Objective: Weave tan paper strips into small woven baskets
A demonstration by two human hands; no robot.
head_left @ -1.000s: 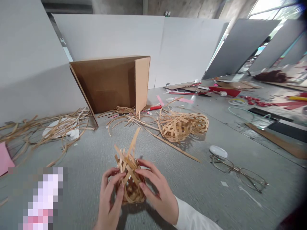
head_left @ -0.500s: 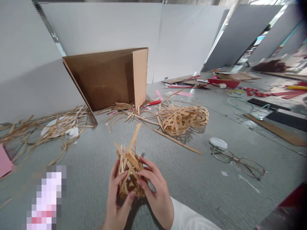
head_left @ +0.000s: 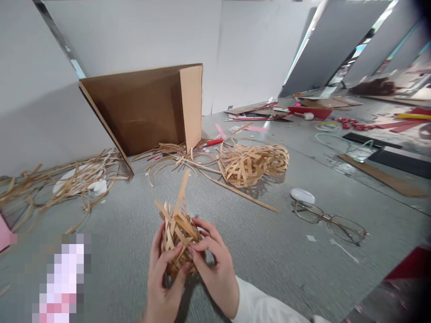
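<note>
Between my two hands is a small basket woven from tan strips (head_left: 180, 229), with loose strip ends sticking up at its top. My left hand (head_left: 164, 264) wraps its left side, thumb low on the front. On the right, my right hand (head_left: 213, 258) curls round the other side, thumb and forefinger pinched near a strip crossing at the front. The fingers behind the weave are partly hidden. Farther off on the grey table (head_left: 256, 251) lies a larger woven piece (head_left: 249, 166) of the same strips, on its side.
An open cardboard box (head_left: 144, 112) stands against the white partition. Loose strips (head_left: 81, 179) lie in a heap at left. To the right are eyeglasses (head_left: 328, 219), a white oval case (head_left: 302, 195) and a cardboard strip (head_left: 380, 175). A red-handled cutter (head_left: 213, 142) lies behind the woven piece.
The whole view has shifted slightly, so things sit a little farther left. My right thumb and forefinger have drawn closer together at the front of the small basket.
</note>
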